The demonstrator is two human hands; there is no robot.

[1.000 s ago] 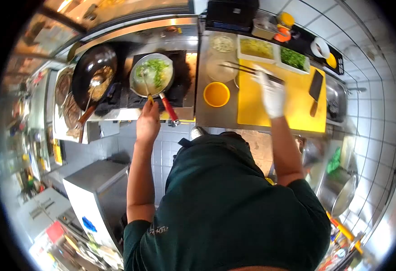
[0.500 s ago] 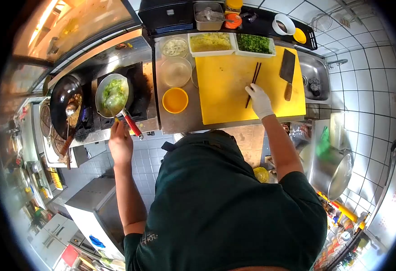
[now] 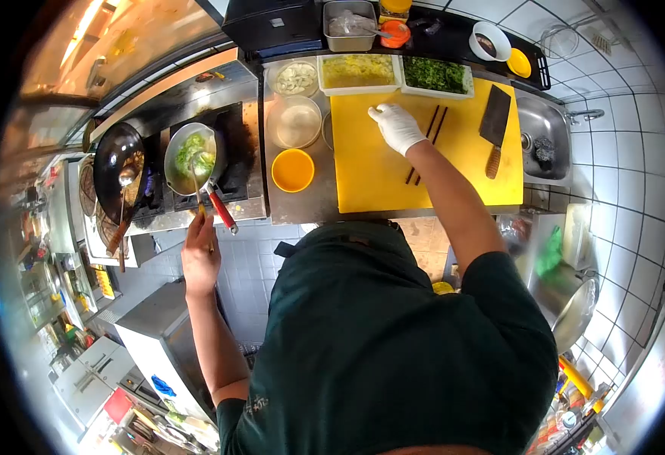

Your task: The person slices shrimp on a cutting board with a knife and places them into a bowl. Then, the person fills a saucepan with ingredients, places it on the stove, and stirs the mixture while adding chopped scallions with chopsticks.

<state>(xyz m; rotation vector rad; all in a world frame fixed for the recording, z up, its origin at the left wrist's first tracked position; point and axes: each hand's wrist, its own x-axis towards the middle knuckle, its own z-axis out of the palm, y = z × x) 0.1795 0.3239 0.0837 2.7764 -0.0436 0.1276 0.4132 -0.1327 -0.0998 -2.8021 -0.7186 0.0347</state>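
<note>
My left hand (image 3: 200,254) is closed round the handle of a ladle (image 3: 196,173), whose bowl rests among chopped greens (image 3: 196,149) in a frying pan (image 3: 171,168) on the stove. The pan's red handle (image 3: 220,206) points toward me, beside that hand and apart from it. Over the yellow cutting board (image 3: 378,178), my right hand (image 3: 398,129) in a white glove reaches left with its fingers slightly bent and nothing visible in them. Two dark chopsticks (image 3: 433,140) lie on the board to its right. Further right is a cleaver (image 3: 495,117) with a wooden handle.
White containers of yellow chopped food (image 3: 359,70) and chopped green herbs (image 3: 437,76) line the board's back edge. An orange bowl (image 3: 293,170) and a clear bowl (image 3: 297,123) stand left of it. A dark wok (image 3: 118,178) sits at far left, a sink (image 3: 542,136) at right.
My right hand has let go of the chopsticks and moved left and back across the board. The chopsticks now lie slightly apart. My left hand stays at the pan, with the ladle shifted slightly.
</note>
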